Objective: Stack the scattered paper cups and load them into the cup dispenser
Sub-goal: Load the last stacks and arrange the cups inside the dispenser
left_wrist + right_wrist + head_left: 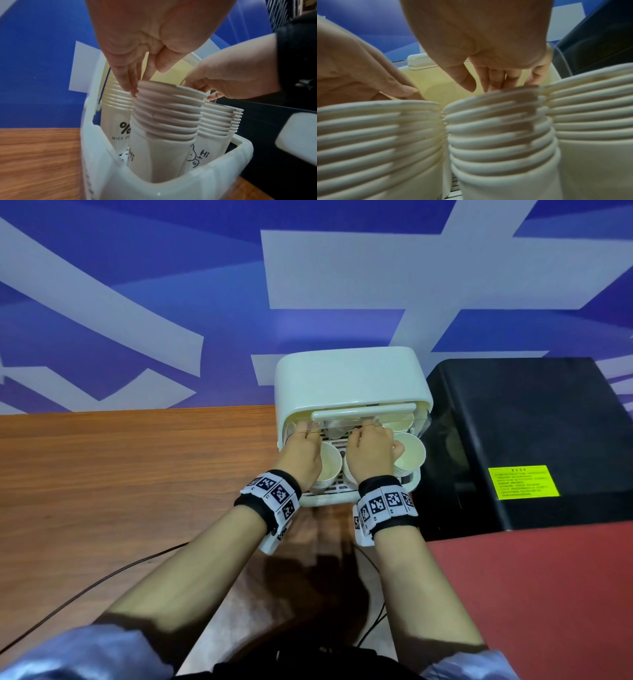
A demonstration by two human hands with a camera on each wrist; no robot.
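I see three stacks of nested white paper cups standing upright, side by side, in the pulled-out tray of the cream plastic cup dispenser (349, 378): a left stack (328, 465), a middle stack (169, 112) mostly hidden under my hand in the head view, and a right stack (409, 455). One more stack (116, 102), printed with a percent sign and "NICE DA…", stands behind them at about 10 o'clock of the middle one, deeper inside the box. The dispenser's white tray front (171, 189) walls in the cup bottoms, and some cups carry a small "Hi" drawing. My left hand (301, 453) reaches down over the left stack, fingers fairly straight and close together, their tips at the far rim of the top cup beside the rear stack; it looks loose, closed around nothing I can make out. My right hand (371, 453) sits over the middle stack, fingers pointing down to the far rim of its top cup, the thumb apart from them; whether it pinches that rim I cannot tell. The dispenser stands on a brown wood-grain table (120, 474), against a blue wall with pale grey shapes (171, 285). At 3 o'clock of it, just beside, is a black box-like machine (520, 422) with a yellow-green label (522, 481), and at 5 o'clock a red surface (531, 594). A dark thin cable (102, 580) runs across the table at 7 o'clock.
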